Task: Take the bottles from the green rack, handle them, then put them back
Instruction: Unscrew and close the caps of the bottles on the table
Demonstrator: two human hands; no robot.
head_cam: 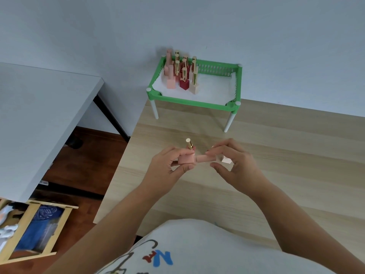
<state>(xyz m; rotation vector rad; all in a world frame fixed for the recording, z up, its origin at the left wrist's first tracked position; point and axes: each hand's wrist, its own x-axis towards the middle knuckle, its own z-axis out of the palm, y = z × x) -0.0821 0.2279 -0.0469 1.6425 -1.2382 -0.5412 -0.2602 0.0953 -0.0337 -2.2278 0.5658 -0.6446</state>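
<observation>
Above the light wooden desk [276,155] near its left edge, the left hand [166,167] pinched an upright pink square bottle with a gold cap [186,158]. The right hand [235,165] pinched a pale pink bottle lying sideways [205,158]. More bottles [182,74] stood in the green plastic rack [193,102] at the far edge.

Rack [194,102]: rear bottles [182,62] overlap, count unclear. Right hand [235,165]: fingers hide most of its bottle [203,158]. Shirt [197,250]: print cut by bottom edge. Crate [31,230]: contents blurred, cut off left.
</observation>
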